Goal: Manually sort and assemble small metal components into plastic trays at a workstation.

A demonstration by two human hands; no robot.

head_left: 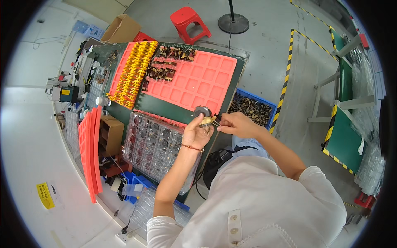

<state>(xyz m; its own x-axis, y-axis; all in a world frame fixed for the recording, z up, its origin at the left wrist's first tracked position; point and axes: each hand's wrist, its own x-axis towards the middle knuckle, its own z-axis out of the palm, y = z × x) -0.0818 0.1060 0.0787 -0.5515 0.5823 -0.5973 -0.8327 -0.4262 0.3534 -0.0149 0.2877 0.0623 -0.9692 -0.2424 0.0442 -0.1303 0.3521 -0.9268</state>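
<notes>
My left hand (196, 134) is closed round a small assembly with a round dark disc (202, 111) on top and a yellowish part (206, 121) beneath it. Thin wire-like pieces stick out below its fingers. Close beside it, my right hand (238, 125) pinches at the edge of that assembly. A small dark piece and a thin shiny strip show at its fingertips, too small to name. Both hands are above the near edge of the pink tray (209, 75), whose square pockets hold rows of small dark parts with wires (161, 73) on the left side.
Yellow clip-like parts (134, 74) line another pink tray. A clear blister tray (155, 142) holding round parts lies nearer me. A blue bin (253, 108) of small dark parts stands right of the table. Beyond are a red stool (190, 24) and a black round stand base (233, 24).
</notes>
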